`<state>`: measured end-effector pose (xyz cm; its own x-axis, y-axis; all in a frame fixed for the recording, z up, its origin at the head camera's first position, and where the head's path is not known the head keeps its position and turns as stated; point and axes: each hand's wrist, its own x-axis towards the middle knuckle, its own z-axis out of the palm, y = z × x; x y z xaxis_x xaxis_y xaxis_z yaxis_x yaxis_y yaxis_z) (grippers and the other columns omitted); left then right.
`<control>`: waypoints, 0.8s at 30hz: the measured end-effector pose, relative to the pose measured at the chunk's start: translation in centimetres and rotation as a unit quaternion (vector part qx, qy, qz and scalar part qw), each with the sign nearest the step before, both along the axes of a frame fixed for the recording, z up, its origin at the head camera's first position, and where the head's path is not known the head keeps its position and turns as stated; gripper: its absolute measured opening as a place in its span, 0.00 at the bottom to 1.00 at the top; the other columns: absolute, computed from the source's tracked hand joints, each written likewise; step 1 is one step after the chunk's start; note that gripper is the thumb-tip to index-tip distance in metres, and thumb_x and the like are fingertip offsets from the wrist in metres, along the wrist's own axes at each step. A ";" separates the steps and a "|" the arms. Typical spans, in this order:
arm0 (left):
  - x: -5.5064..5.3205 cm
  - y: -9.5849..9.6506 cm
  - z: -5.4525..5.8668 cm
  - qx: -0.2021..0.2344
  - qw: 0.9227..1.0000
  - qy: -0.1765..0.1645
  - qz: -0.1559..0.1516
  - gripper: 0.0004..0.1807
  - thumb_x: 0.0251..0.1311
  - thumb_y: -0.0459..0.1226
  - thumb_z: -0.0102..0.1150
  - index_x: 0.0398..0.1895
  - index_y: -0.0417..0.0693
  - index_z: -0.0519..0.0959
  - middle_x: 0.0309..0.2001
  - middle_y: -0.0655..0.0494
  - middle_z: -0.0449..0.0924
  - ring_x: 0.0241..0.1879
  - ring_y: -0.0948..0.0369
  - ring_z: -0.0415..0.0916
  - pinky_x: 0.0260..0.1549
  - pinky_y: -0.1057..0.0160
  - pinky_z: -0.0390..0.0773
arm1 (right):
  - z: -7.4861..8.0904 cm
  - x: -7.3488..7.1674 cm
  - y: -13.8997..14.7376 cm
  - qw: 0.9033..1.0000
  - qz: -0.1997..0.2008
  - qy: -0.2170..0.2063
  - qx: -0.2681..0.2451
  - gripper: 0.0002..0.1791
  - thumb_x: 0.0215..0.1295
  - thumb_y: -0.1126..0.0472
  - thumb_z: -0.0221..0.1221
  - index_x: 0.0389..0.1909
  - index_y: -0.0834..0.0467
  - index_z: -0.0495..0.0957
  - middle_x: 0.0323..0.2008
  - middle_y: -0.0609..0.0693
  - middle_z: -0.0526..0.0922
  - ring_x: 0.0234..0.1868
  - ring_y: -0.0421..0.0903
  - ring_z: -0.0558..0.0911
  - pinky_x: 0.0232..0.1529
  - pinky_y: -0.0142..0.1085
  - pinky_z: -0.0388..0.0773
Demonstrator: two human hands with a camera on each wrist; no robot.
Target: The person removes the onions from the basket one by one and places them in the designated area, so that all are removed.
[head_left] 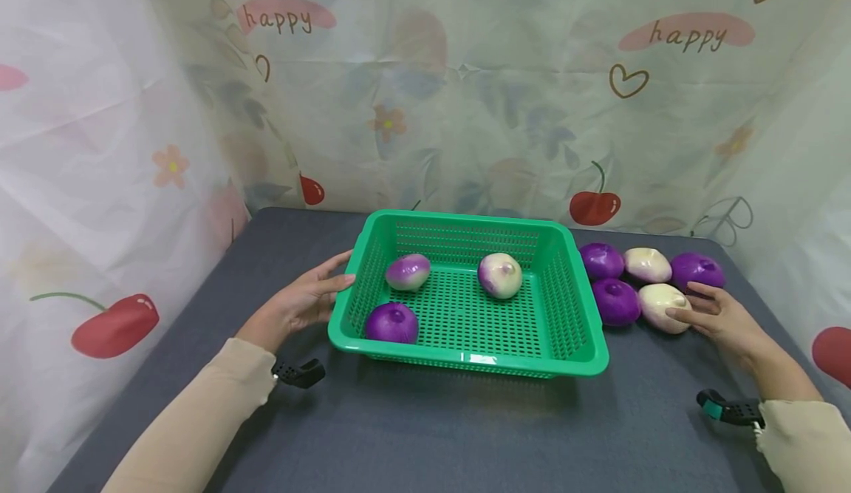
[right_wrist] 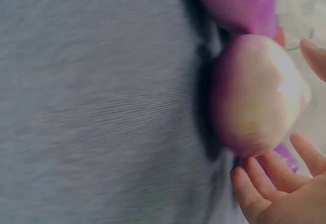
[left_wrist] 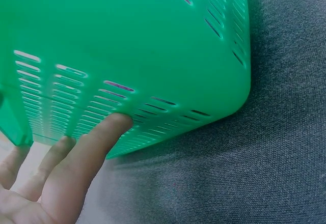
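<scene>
My left hand [head_left: 302, 304] is at the left side of a green plastic basket [head_left: 465, 360]. In the left wrist view its extended fingers [left_wrist: 94, 147] touch the slotted outer wall. Inside the basket lie a purple onion [head_left: 392, 323], a small pinkish-purple onion [head_left: 408, 272] and a white-and-purple onion [head_left: 500, 276]. At the right, my right hand [head_left: 725, 323] reaches over a white onion [head_left: 663, 307] in the front row. The right wrist view shows the fingertips right at this onion's edge, while the thumb [right_wrist: 316, 58] stands apart from it.
Around that onion sit a purple onion [head_left: 615, 302] in front, and behind, a purple onion [head_left: 601, 261], a white onion [head_left: 647, 264] and another purple onion [head_left: 696, 270]. A dark grey cloth [head_left: 452, 434] covers the table. Printed curtains [head_left: 459, 109] hang behind and at both sides.
</scene>
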<state>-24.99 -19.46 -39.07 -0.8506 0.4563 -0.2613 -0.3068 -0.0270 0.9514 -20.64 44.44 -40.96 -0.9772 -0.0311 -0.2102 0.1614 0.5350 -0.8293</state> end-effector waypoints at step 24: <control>-0.2 0.0 -0.2 -0.011 1.000 -0.001 0.004 0.39 0.70 0.42 0.53 0.78 0.62 0.43 0.61 0.47 0.70 0.50 0.55 0.81 0.49 0.44 0.78 | 12.2 -5.8 -14.0 0.978 0.053 0.128 -0.153 0.38 0.69 0.59 0.57 0.75 0.53 0.50 0.66 0.52 0.61 0.65 0.45 0.65 0.56 0.26 0.72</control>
